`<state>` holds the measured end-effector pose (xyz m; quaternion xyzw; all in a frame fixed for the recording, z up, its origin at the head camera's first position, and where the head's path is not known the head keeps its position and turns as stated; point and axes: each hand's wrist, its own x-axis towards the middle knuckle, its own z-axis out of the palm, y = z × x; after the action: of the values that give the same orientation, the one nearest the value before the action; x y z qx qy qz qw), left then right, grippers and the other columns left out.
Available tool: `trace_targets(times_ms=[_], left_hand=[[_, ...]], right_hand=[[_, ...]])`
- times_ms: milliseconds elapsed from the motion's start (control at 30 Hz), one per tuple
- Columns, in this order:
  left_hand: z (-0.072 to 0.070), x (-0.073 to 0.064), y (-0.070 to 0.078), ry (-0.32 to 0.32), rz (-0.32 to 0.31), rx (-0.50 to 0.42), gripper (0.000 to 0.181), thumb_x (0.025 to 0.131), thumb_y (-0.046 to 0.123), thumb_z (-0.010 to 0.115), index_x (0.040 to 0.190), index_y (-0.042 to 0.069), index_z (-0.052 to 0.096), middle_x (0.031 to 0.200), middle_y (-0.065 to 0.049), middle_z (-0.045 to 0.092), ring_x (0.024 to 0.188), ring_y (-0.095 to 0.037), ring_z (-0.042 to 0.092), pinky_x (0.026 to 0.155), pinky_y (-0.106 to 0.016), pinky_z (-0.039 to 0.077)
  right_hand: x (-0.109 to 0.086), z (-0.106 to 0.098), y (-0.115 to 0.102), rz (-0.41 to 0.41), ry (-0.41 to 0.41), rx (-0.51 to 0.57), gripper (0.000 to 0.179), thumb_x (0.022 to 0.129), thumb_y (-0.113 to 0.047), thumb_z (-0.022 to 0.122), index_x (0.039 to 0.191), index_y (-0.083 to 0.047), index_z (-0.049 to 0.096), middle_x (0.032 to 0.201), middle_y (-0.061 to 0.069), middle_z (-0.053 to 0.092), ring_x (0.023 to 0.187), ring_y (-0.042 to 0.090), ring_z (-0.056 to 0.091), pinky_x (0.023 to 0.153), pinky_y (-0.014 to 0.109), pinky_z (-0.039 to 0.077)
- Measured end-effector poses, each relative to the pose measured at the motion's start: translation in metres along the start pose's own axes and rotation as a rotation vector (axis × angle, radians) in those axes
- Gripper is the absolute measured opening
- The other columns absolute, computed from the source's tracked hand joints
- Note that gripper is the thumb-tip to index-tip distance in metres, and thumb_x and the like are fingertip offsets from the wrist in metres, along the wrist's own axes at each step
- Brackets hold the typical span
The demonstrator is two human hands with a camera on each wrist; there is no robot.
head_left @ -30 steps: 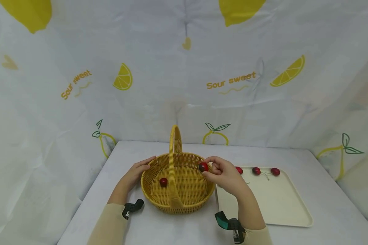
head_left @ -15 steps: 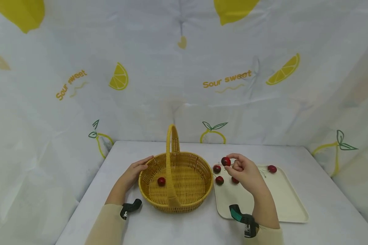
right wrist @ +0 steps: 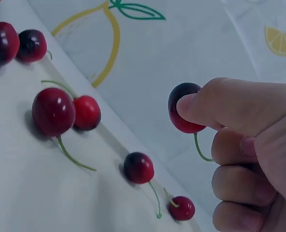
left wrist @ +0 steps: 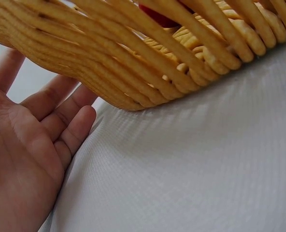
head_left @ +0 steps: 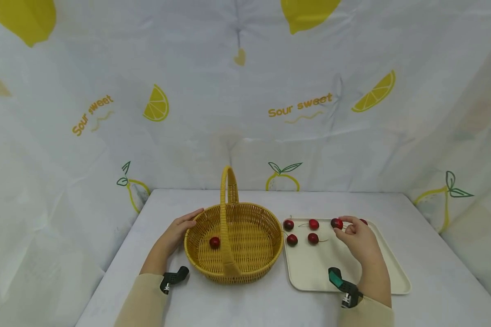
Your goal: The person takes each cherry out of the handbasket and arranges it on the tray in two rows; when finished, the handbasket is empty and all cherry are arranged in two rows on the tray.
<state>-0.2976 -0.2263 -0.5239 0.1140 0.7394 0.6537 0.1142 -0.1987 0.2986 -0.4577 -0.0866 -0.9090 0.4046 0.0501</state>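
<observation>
My right hand [head_left: 359,238] is over the back of the cream tray [head_left: 323,277]. Between thumb and index finger it pinches a dark red cherry [right wrist: 184,107] with a green stem hanging below, the other fingers curled in. Several cherries lie on the tray, among them a dark one [right wrist: 139,167] near its rim and a glossy one [right wrist: 53,111]. To the left stands a yellow wicker basket [head_left: 251,245] with a tall handle; one cherry [head_left: 214,242] sits inside, left of the handle. My left hand [head_left: 176,234] rests against the basket's left side, fingers extended along the weave.
A white cloth [head_left: 225,304] covers the table. Behind it hangs a white curtain [head_left: 212,131] with lemon prints. The basket's arched handle [head_left: 225,218] rises high across its middle, and the tray's left edge stands close beside the basket.
My right hand has carried the cherry from over the basket's right rim rightward to the tray's back part. My left hand stays at the basket. The view has shifted slightly.
</observation>
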Motion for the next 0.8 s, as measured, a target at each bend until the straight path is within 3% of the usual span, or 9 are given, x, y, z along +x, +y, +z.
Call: trace_targets(times_ms=[333,533,800], left_hand=[[0.002,0.0,0.002,0.01,-0.005,-0.016,0.055,0.099,0.02,0.058,0.153,0.013,0.051,0.16,-0.006,0.043,0.153,-0.028,0.026,0.123,-0.051,0.017],[0.002,-0.001,0.002,-0.002,-0.011,-0.021,0.055,0.1,0.019,0.056,0.154,0.013,0.049,0.161,-0.006,0.041,0.153,-0.028,0.025,0.123,-0.051,0.016],[0.001,-0.001,0.002,-0.003,-0.024,-0.031,0.055,0.1,0.017,0.055,0.154,0.013,0.049,0.161,-0.007,0.04,0.153,-0.028,0.023,0.123,-0.051,0.015]], right_hand=[[0.008,0.007,0.042,0.095,-0.015,-0.036,0.051,0.094,-0.023,0.069,0.134,0.006,0.053,0.075,0.005,0.047,0.066,0.02,0.044,0.057,0.033,0.036],[0.007,0.015,0.047,0.157,-0.031,-0.028,0.052,0.093,-0.023,0.068,0.133,0.006,0.054,0.079,0.007,0.049,0.071,0.023,0.047,0.061,0.036,0.037],[0.007,0.016,0.046,0.152,-0.028,-0.04,0.053,0.093,-0.022,0.068,0.135,0.006,0.052,0.077,0.007,0.049,0.07,0.023,0.047,0.06,0.035,0.037]])
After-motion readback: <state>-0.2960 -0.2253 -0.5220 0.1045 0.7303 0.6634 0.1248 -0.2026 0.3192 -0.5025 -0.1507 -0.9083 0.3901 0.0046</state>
